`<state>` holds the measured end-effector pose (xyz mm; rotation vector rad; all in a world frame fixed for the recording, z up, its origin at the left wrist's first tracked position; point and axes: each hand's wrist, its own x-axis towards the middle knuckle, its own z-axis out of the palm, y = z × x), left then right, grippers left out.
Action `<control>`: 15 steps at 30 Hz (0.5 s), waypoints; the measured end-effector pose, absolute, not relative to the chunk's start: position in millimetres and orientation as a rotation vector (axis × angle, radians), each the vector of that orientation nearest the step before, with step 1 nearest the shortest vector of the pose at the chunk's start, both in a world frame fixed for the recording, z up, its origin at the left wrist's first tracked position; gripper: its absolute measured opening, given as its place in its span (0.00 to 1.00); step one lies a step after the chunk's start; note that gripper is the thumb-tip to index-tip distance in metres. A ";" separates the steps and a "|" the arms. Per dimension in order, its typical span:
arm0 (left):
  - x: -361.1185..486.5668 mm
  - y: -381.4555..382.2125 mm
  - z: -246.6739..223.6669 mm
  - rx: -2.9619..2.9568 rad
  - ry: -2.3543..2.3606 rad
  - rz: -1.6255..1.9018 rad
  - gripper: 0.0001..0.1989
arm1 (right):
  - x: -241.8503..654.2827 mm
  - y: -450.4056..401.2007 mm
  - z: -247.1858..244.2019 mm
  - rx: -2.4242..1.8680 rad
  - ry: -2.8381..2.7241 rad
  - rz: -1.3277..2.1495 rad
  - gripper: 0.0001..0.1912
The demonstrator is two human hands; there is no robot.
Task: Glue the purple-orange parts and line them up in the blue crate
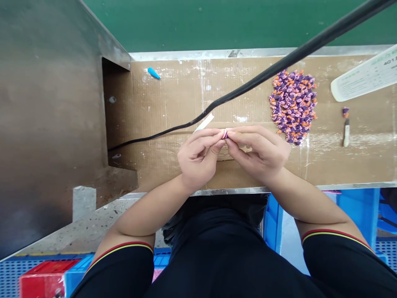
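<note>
Between the fingertips of both hands is a small pink and purple piece (225, 134). My left hand (200, 155) pinches it from the left, and my right hand (259, 151) pinches it from the right. Both hands are over the brown cardboard surface (173, 95), near its front edge. Just beyond my left fingers lies a white strip (204, 123), partly hidden by them. A dense pile of small purple, pink and orange pieces (293, 105) lies to the right of my right hand.
A black cable (242, 87) crosses above the surface. At the left stands a metal housing (56, 107). A blue cone-shaped cap (153, 73) lies at the back left. On the right are a white bottle (364, 76), a small tool (346, 134) and one loose purple piece (345, 111).
</note>
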<state>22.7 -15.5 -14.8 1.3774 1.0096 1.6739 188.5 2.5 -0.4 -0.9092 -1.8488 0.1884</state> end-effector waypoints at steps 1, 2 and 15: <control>22.5 -15.5 -16.3 1.360 0.996 1.649 0.10 | 188.5 3.3 -1.0 -0.898 -1.831 0.195 0.14; 22.1 -15.3 -17.8 1.319 0.977 1.608 0.09 | 188.4 4.3 -1.5 -0.887 -1.813 0.199 0.14; 22.8 -10.6 -26.1 0.919 0.879 1.364 0.11 | 189.2 7.3 -3.5 -0.929 -1.824 0.214 0.08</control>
